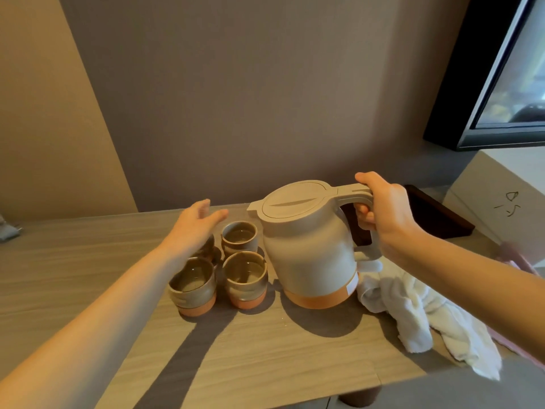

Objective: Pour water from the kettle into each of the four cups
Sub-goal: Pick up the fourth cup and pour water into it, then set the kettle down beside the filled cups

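Note:
A beige kettle (pixel 306 246) with an orange base stands upright on the wooden table (pixel 88 261), lid closed, spout pointing left. My right hand (pixel 380 211) grips its handle from the right. Just left of the kettle sit brown-glazed cups with orange bottoms in a tight cluster: a back right cup (pixel 239 239), a front right cup (pixel 245 278) and a front left cup (pixel 193 286). A further cup (pixel 208 249) at the back left is mostly hidden under my left hand (pixel 197 221), which hovers over it with fingers straight, holding nothing.
A crumpled white towel (pixel 413 314) lies right of the kettle near the table's front edge. A dark wooden tray (pixel 433 214) and a white box (pixel 501 196) stand at the back right, under a dark framed screen (pixel 495 72). A wall rises close behind the table.

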Action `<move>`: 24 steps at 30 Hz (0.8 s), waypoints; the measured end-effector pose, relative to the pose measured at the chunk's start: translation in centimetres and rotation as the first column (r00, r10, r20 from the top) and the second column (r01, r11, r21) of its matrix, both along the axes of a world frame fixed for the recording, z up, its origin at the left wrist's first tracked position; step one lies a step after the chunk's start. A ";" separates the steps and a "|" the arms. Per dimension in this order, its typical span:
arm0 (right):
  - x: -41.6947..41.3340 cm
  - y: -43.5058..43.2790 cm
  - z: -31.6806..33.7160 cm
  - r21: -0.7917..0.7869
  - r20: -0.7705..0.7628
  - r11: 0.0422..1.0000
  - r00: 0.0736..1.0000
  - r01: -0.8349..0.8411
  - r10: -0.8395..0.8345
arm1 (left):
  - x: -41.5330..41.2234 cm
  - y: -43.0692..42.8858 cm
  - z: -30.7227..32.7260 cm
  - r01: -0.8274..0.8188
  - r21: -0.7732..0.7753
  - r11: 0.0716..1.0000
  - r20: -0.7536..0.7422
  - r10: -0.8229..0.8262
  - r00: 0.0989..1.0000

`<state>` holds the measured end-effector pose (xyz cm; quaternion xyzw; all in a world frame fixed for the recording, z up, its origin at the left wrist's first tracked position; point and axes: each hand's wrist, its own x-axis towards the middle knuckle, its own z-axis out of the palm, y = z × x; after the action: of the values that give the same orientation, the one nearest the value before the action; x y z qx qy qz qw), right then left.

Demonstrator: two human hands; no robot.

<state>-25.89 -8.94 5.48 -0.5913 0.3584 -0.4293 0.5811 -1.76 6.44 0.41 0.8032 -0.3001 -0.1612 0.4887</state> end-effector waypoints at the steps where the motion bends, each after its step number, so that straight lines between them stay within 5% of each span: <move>1: -0.2 0.1 0.0 0.004 0.006 1.000 1.000 0.004 -0.004 | -1.5 0.4 0.1 0.034 -0.005 0.999 -0.055 -0.035 0.998; 6: -1.1 0.7 -0.5 0.024 0.053 1.000 0.999 0.004 -0.005 | -6.9 2.1 0.0 0.224 -0.222 0.949 -0.447 -0.303 0.841; 13: -2.2 1.4 -1.4 0.070 0.102 0.998 0.995 0.003 -0.011 | -10.7 2.1 0.5 0.284 -0.342 0.896 -0.369 -0.406 0.836; 24: -1.7 -1.0 -4.0 0.092 0.075 0.996 0.997 -0.006 -0.001 | -13.5 -1.0 -0.2 0.168 -0.294 0.941 -0.186 -0.229 0.956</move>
<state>-27.57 -9.96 1.46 -0.5476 0.3550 -0.4335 0.6214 -15.24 5.40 0.17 0.6706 -0.3443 -0.2535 0.6062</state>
